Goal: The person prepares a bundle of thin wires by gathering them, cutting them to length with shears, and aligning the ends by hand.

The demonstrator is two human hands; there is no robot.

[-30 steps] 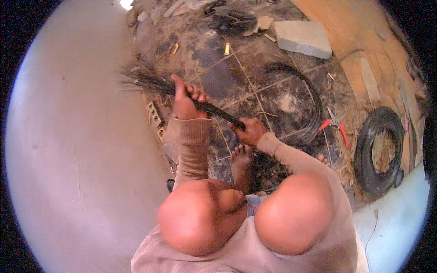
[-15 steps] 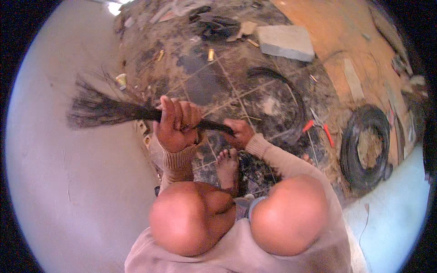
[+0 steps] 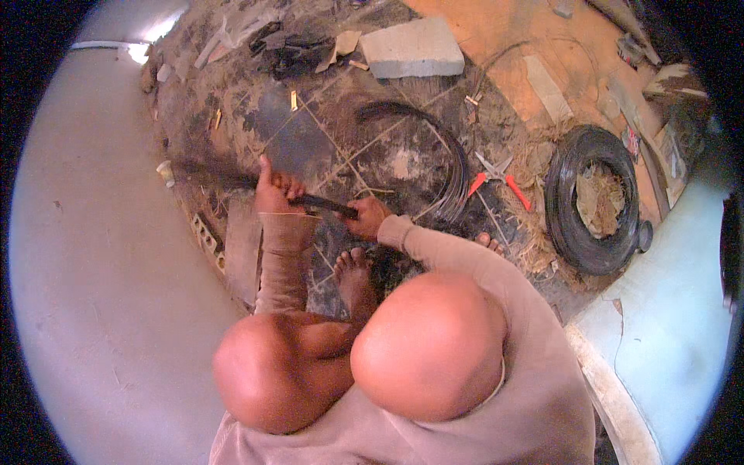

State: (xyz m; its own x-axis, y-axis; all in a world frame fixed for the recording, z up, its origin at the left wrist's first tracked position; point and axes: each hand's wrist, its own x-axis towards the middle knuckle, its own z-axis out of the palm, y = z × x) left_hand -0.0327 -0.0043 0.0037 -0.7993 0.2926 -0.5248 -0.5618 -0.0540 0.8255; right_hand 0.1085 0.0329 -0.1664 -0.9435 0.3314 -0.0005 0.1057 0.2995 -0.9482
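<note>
My left hand point(image 3: 279, 190) is closed around a bundle of thin black strands point(image 3: 325, 204), its thumb pointing up and away from me. My right hand point(image 3: 366, 218) grips the bundle's near right end, above my bare foot. Between the two hands the bundle is tight and narrow. Past my left hand its loose end spreads leftward and is smeared by motion. On the tiles beyond my right hand lies a curved bunch of similar black strands point(image 3: 456, 159). Red-handled cutters point(image 3: 496, 175) rest to the right of it, jaws apart.
A coil of black wire point(image 3: 563, 211) lies on the right, near the pale blue wall point(image 3: 666, 294). A pale block point(image 3: 412, 50) sits at the far side. Left stands a grey wall point(image 3: 116, 271), with a small cup point(image 3: 165, 173) at its foot. Debris litters the dirty tiles.
The view has shifted rightward. The bundle's loose end, sharply fanned before, is now a dark blur. My left thumb now sticks up, while both hands still hold the bundle.
</note>
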